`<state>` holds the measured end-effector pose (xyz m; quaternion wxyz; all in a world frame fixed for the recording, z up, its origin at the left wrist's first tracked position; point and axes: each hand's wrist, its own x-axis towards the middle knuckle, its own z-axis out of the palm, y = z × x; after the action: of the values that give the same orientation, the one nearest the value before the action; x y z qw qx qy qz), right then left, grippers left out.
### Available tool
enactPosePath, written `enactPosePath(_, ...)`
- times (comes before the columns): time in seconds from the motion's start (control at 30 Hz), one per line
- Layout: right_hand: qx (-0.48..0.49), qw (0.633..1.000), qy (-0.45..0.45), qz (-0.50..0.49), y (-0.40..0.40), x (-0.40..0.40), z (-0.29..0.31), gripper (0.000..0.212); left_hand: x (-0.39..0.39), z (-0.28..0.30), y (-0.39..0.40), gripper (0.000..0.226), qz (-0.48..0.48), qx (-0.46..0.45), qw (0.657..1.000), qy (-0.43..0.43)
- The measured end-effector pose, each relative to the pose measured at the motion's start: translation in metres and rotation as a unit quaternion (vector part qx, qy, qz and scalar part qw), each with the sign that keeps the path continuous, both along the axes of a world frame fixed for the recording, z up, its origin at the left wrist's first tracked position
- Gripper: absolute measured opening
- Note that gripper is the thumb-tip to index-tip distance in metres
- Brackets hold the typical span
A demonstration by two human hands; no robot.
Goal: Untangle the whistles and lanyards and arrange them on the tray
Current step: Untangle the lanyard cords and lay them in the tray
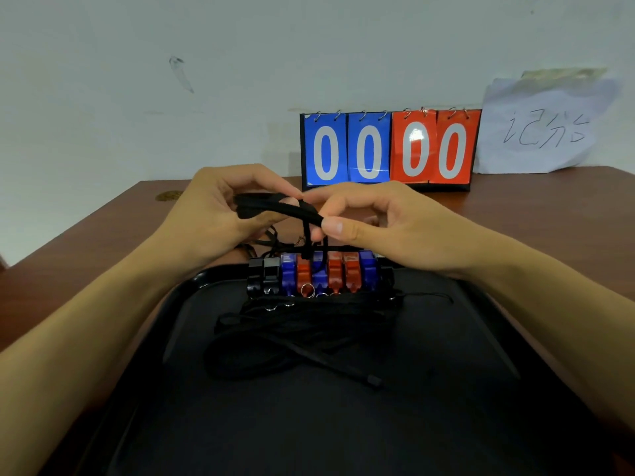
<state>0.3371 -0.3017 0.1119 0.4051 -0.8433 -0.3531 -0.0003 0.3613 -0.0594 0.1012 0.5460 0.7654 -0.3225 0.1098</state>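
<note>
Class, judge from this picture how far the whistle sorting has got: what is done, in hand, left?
Done: a row of whistles, black, blue and red, stands side by side at the tray's far edge. In hand: the left hand and right hand both pinch a black lanyard above the row. Left: a loose heap of lanyards still lies jumbled on the tray.

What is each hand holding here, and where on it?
Both grip one bundled black fabric lanyard: left hand round its looped end, right hand pinching its other end, above the whistles.
</note>
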Motion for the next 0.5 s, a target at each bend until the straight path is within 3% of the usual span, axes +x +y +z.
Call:
enactPosePath(0.17,0.017,1.0,0.021,-0.01,0.0074,0.0008,-0.0005,0.016,0.0009,-0.0006,0.0047,0.023,-0.025,-0.007,1.0,-0.003)
enactPosePath(0.33,0.002,0.999,0.039,0.009,0.0104,-0.0023,-0.0013,0.014,-0.0054,0.0005,-0.0047,0.016,-0.025,-0.067,0.996,0.045)
enactPosePath(0.5,0.029,0.998,0.041,0.031,0.0104,-0.0072,0.0003,0.014,-0.0043,-0.0007,-0.0023,0.015,-0.026,-0.06,0.997,0.047)
